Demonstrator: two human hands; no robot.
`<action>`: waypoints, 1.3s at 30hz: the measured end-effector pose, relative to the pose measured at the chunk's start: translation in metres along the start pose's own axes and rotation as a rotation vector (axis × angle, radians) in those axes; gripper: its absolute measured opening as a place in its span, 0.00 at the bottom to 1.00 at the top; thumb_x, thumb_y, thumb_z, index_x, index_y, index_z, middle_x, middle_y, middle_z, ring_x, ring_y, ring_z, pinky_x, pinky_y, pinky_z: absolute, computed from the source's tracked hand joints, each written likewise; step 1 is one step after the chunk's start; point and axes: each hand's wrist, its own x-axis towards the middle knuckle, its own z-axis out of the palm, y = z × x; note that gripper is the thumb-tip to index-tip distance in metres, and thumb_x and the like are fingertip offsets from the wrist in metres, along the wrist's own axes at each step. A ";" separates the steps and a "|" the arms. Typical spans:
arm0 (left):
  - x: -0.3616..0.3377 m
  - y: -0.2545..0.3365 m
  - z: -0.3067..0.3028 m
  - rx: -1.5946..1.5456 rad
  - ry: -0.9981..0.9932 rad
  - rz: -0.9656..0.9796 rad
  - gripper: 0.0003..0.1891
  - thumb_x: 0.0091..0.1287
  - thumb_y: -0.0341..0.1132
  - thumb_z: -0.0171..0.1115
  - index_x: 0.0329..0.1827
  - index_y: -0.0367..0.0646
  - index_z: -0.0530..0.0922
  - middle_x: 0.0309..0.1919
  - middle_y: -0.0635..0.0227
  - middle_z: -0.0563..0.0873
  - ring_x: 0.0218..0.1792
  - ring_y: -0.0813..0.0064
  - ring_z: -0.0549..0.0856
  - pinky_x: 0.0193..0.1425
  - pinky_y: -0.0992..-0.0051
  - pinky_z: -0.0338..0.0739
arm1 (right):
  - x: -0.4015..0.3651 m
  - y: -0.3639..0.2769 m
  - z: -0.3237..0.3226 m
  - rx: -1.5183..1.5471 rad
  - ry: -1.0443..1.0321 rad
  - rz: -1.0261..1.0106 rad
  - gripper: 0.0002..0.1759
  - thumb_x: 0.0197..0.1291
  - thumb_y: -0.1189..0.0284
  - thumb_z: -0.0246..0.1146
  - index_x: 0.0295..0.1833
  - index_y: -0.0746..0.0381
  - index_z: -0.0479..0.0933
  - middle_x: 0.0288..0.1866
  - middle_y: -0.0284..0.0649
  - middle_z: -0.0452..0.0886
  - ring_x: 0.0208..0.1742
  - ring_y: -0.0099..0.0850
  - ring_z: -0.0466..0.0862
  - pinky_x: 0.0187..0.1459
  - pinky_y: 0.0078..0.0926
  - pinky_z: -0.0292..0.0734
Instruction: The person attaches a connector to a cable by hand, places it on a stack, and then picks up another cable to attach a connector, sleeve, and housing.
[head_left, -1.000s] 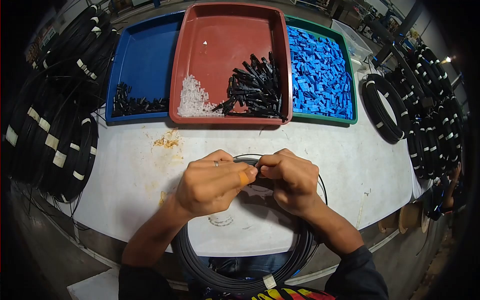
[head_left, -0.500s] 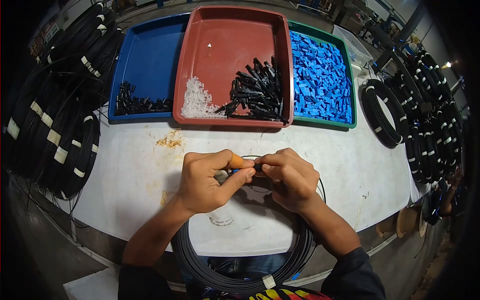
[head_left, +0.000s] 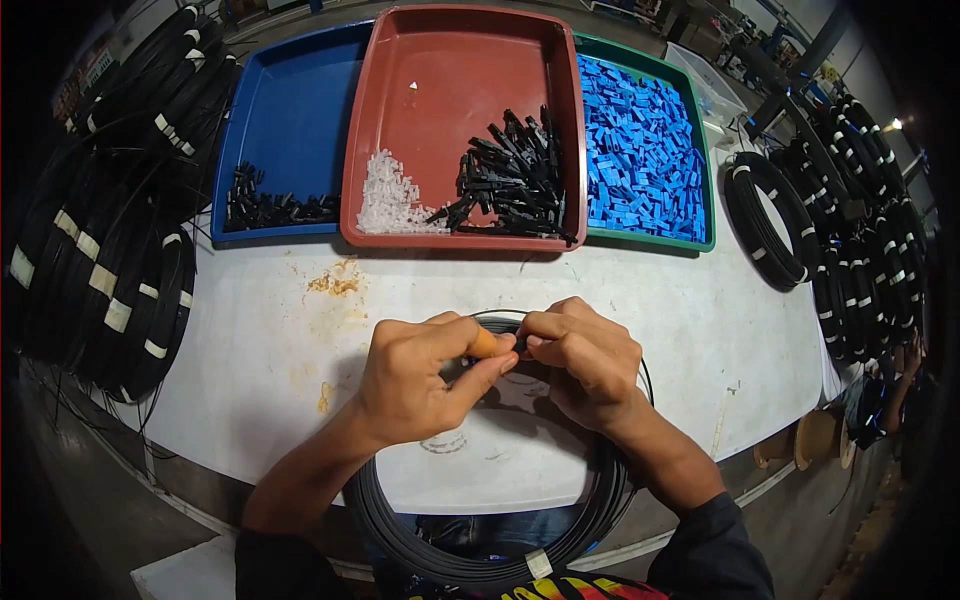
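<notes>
My left hand is closed in a pinch, thumb and forefinger together, with an orange covering on one finger. My right hand pinches from the other side, its fingertips almost meeting those of the left. Between them shows a small black piece, mostly hidden by the fingers. Beneath both hands lies a coil of black cable, hanging over the table's front edge toward my body, with a white tape band on it. One thin strand of cable loops out past my right wrist.
Behind the hands stand a blue tray of small black parts, a red tray with clear pieces and black connector parts, and a green tray full of blue clips. Taped cable coils are at left and right. Brown stains mark the white table.
My left fingertips have moved slightly right and down, covering more of the black piece. The blue bit and greyish object seen by the left fingers are now hidden.
</notes>
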 end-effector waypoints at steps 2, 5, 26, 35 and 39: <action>0.002 -0.006 -0.004 0.103 0.000 0.126 0.02 0.65 0.22 0.71 0.34 0.34 0.86 0.31 0.62 0.90 0.28 0.73 0.89 0.33 0.75 0.82 | -0.004 0.000 -0.001 0.046 -0.037 0.076 0.17 0.35 0.87 0.70 0.36 0.69 0.77 0.41 0.49 0.86 0.35 0.40 0.85 0.33 0.33 0.79; 0.007 -0.017 -0.010 0.413 -0.103 0.579 0.06 0.56 0.19 0.74 0.33 0.32 0.85 0.34 0.54 0.90 0.34 0.66 0.92 0.35 0.73 0.83 | -0.006 0.001 0.001 0.143 -0.079 0.171 0.19 0.33 0.89 0.69 0.37 0.68 0.78 0.40 0.48 0.87 0.36 0.40 0.86 0.34 0.34 0.81; -0.003 -0.020 -0.003 -0.360 0.042 -0.156 0.06 0.65 0.22 0.74 0.41 0.29 0.87 0.32 0.57 0.93 0.34 0.72 0.94 0.36 0.79 0.87 | 0.003 -0.001 0.001 -0.244 0.076 -0.113 0.13 0.42 0.81 0.72 0.36 0.65 0.80 0.39 0.42 0.89 0.34 0.36 0.85 0.34 0.31 0.76; -0.003 -0.011 -0.004 -0.337 0.018 -0.158 0.05 0.67 0.22 0.72 0.41 0.27 0.86 0.32 0.56 0.92 0.32 0.73 0.94 0.36 0.79 0.87 | 0.003 -0.003 0.003 -0.175 0.096 -0.115 0.16 0.38 0.87 0.69 0.38 0.69 0.82 0.38 0.48 0.89 0.31 0.39 0.87 0.31 0.31 0.79; -0.004 -0.011 -0.001 -0.587 0.022 -0.321 0.05 0.67 0.23 0.73 0.40 0.28 0.86 0.31 0.56 0.93 0.32 0.75 0.93 0.37 0.79 0.87 | 0.005 -0.005 0.003 -0.146 0.080 -0.091 0.15 0.39 0.89 0.68 0.37 0.68 0.81 0.36 0.47 0.88 0.31 0.39 0.87 0.32 0.31 0.81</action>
